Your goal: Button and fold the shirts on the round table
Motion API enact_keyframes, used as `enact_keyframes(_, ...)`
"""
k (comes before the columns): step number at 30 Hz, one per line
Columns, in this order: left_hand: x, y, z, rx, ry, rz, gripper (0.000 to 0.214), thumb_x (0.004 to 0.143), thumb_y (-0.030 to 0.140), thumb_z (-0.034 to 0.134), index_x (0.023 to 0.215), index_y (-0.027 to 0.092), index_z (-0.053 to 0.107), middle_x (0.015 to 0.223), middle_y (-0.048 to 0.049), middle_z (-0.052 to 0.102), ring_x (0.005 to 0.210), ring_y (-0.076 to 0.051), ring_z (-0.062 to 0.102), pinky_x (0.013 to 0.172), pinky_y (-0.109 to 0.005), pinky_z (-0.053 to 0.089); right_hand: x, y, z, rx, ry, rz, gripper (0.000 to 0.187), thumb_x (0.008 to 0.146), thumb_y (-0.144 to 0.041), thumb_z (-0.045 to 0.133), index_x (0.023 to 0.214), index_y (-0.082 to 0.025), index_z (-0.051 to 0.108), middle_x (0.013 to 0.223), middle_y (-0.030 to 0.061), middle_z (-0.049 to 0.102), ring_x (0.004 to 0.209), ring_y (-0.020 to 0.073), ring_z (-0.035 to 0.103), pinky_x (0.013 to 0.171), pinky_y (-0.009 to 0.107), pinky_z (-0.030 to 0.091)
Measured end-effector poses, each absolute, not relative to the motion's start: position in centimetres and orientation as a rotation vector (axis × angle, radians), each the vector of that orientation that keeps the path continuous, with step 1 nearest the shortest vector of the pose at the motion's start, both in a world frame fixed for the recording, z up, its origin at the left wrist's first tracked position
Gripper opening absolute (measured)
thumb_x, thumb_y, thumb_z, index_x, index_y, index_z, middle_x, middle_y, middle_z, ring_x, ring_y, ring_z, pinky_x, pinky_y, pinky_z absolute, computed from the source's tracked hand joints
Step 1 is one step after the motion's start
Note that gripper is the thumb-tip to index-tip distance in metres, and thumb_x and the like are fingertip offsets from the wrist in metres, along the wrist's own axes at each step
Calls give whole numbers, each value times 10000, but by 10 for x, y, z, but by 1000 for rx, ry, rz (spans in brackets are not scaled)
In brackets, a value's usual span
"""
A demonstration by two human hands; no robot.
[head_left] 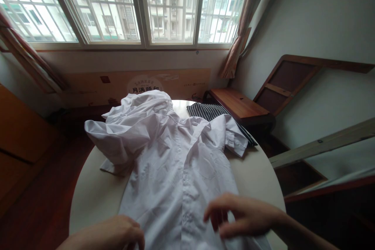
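Note:
A white short-sleeved button-up shirt (164, 187) lies front side up on a round white table (96, 187), its button strip running down the middle. A chest pocket shows on its right side. Over the lower right part of the shirt is my right hand (243, 216), its thumb and fingers bent and apart with nothing between them. My left hand (117, 232) is at the shirt's lower left edge, fingers loosely bent downward and partly cut off by the frame. Nothing shows in it. The shirt's bottom hem is out of view.
Bunched white cloth (140, 103) sits at the table's far left. Black-and-white striped fabric (208, 111) lies at the far right, partly under the sleeve. Beyond are a wooden bench (237, 103), a curtain (234, 60) and a barred window (170, 8).

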State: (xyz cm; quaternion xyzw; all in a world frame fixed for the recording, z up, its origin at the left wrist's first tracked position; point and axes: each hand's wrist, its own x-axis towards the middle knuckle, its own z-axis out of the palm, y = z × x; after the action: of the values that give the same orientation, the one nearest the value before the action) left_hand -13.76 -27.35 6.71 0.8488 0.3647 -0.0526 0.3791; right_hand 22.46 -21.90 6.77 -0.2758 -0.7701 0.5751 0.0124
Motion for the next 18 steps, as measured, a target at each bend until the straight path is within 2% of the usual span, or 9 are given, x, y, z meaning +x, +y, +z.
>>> enact_keyframes(2,-123,-242,92,2196,989,-61,256,797,313,628,1050,274,642,902,3,665,817,-158,598,727,-223,451,224,-162,75,-1091,-2077,1386,382,826,-426,572,1114,-177,611,952,80,667,857,188,622,751,301,494)
enact_keyframes(5,-97,-173,114,2286,1140,271,258,870,394,538,1009,203,643,924,-42,659,823,-163,600,765,-251,457,222,-70,73,-1459,-1663,729,391,809,-400,581,1115,-157,589,1096,133,623,959,228,604,820,349,492)
enact_keyframes(7,-79,-117,113,2323,1363,537,307,874,406,525,1050,179,631,980,-66,653,846,-177,604,801,-279,461,220,-22,66,-1699,-1568,473,412,818,-391,576,1140,-134,577,1153,162,598,1018,249,591,873,357,469)
enact_keyframes(10,-51,-40,100,2325,1745,711,425,884,459,489,1222,214,570,1142,-98,609,949,-228,603,839,-333,460,214,19,58,-2004,-1651,455,515,775,-466,631,1154,-123,573,1165,172,599,1069,285,585,879,355,456)
enact_keyframes(13,-34,17,89,2337,1971,437,561,883,570,427,1341,249,477,1227,-142,572,1015,-295,586,841,-405,453,208,31,56,-2158,-1823,525,484,687,-419,720,1081,-158,615,1128,141,632,1064,296,597,845,337,459)
enact_keyframes(15,-30,41,85,2338,1954,180,564,866,609,432,1266,228,551,1173,-145,614,1005,-298,586,840,-402,449,205,35,58,-2204,-1865,553,344,690,-323,711,998,-186,645,1076,112,657,1025,279,618,817,322,462)
enact_keyframes(18,-36,65,83,2338,1890,12,523,819,629,499,947,159,691,1011,-148,677,941,-287,606,817,-361,452,203,43,68,-2238,-1798,419,258,734,-235,642,991,-218,640,1085,99,653,1014,275,621,813,337,460)
